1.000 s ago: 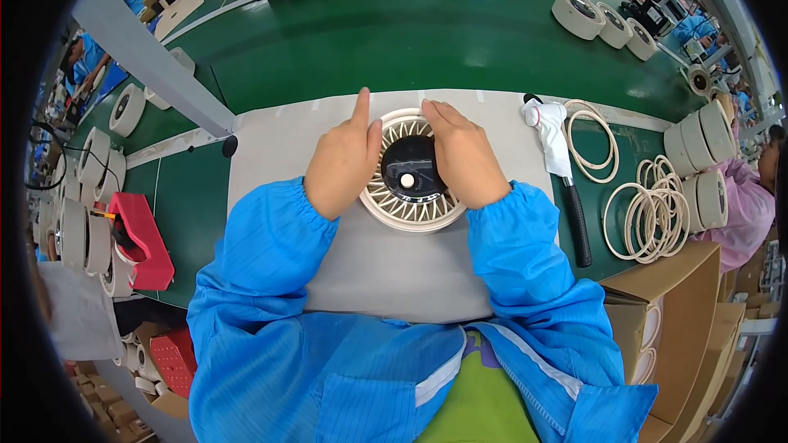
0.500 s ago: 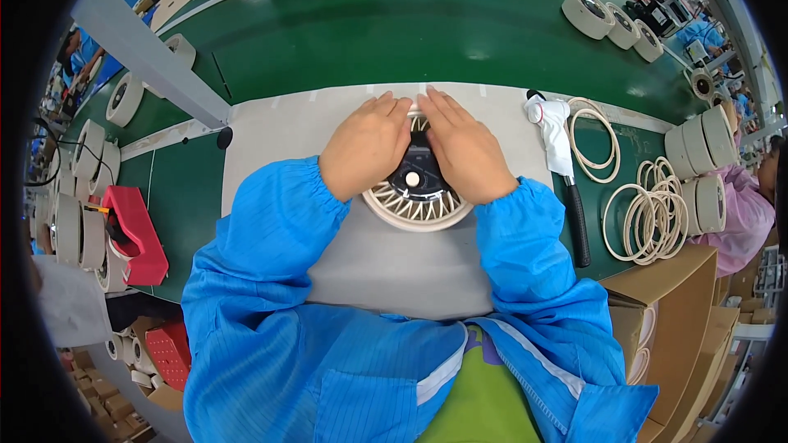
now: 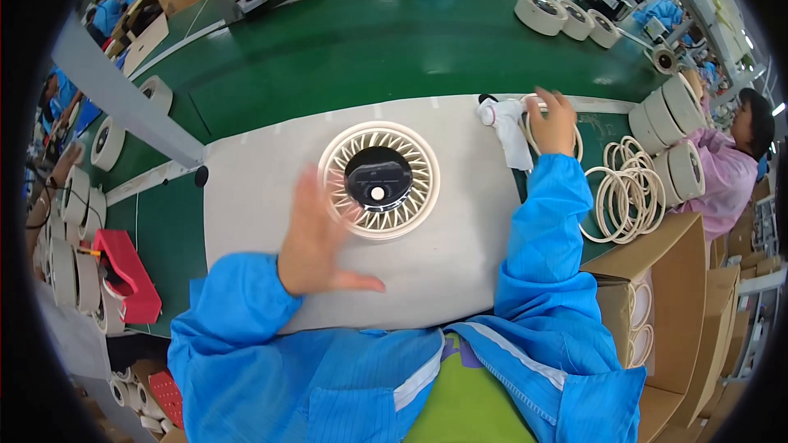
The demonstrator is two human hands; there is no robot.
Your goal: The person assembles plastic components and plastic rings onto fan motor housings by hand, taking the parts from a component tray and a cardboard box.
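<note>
A: What's the round part look like?

B: Cream plastic fan wheel (image 3: 378, 180), flat disc w/ thin slanted ribs running all round in a ring. Centre is a glossy black hub w/ a small white dot in the middle. Lies flat on the pale grey mat (image 3: 246, 197), approx. mid-mat, on the green bench (image 3: 394, 49).

A: Either hand on it?

B: No. Left hand (image 3: 318, 239) hovers just beside its lower-left edge, palm open, fingers (image 3: 308, 197) spread and blurred, thumb sticking out to the right. Holds nothing. Fingertips overlap the wheel's rim in the view; can't tell if they touch.

A: Right hand?

B: Right hand (image 3: 552, 121) is out at the mat's far right corner, well apart from the wheel. Fingers spread and curled over a cream ring (image 3: 529, 131) there, touching it. Just beside it lies a white tool w/ a black tip (image 3: 505, 127).

A: More rings?

B: Yes, a loose heap of cream rings (image 3: 628, 193) on the bench right of the sleeve, plus more inside a cardboard box (image 3: 681, 279) at lower right.

A: Rest of the scene?

B: Stacks of cream wheels (image 3: 673, 107) at far right and more down the left edge (image 3: 70, 230). Red tool (image 3: 127, 275) at left. A person in pink (image 3: 726, 168) sits at far right. Wearer has blue sleeves, both forearms in view.
</note>
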